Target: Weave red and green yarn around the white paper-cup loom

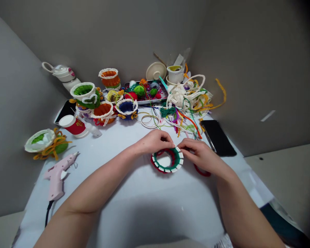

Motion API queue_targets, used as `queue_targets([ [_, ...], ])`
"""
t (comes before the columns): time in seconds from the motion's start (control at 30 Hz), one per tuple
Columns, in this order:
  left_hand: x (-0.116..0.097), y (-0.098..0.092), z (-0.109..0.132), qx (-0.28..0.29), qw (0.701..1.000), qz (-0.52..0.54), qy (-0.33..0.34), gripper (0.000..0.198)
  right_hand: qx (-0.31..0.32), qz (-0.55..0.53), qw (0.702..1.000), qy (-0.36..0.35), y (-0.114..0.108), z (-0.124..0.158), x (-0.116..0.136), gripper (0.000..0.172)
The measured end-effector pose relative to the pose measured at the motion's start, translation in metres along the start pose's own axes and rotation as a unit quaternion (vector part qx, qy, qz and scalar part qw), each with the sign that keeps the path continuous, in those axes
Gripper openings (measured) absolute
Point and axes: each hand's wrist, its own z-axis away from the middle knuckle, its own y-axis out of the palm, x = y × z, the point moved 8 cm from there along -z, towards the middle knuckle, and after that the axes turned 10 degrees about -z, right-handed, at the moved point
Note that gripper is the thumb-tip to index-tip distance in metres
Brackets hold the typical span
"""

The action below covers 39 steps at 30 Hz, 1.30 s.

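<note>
Here we are at the middle of the desk (pixel 126 206), and all the action is on a yarn-wound ring (pixel 181 155), white and notched around its rim, green yarn inside and red showing on the outside. Our left hand (pixel 163 141) pinches the far side of that rim between thumb and finger. Our right hand (pixel 197 151) comes in beside it, fingertips drawn close together at the rim's right side; we cannot tell whether they grip the rim or a strand. Just below that right hand, a red strand (pixel 203 172) curves on the desk.

Over to the right edge: a black phone (pixel 220 139) lies flat. Along the left edge we have a pink glue gun (pixel 57 177), nozzle pointing toward the far edge, and beyond it a red-banded white cup (pixel 76 127) tipped over.

Up toward the far edge, what a crowd! A blue pot (pixel 127 109) with a lacy white rim stands left of centre, a tray (pixel 151 102) of yarn balls sits behind it, and toward the far right corner a pale heap of lace (pixel 179 98) spills out.
</note>
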Motion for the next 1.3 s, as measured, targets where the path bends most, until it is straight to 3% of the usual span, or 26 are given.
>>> queue_targets([
  [0.37, 0.01, -0.005, -0.002, -0.028, 0.999, -0.004, -0.032, 0.027, -0.032, 0.046, 0.997, -0.06, -0.015, 0.011, 0.021, 0.015],
  [0.6, 0.008, -0.005, -0.001, -0.035, 0.998, -0.018, -0.038, 0.026, -0.072, 0.042, 0.994, -0.065, -0.012, 0.009, 0.026, 0.014],
  [0.83, 0.007, -0.005, -0.001, -0.032, 0.999, -0.024, -0.032, 0.026, -0.031, 0.065, 0.994, -0.086, -0.008, 0.013, 0.033, 0.011],
  [1.17, 0.008, -0.008, 0.0, -0.034, 0.998, -0.021, -0.048, 0.024, 0.023, 0.059, 0.997, -0.044, -0.008, 0.018, 0.021, 0.013],
  [1.3, 0.009, -0.01, 0.003, 0.012, 0.998, -0.05, -0.04, 0.017, 0.034, 0.054, 0.998, -0.011, -0.001, 0.01, 0.007, 0.016],
])
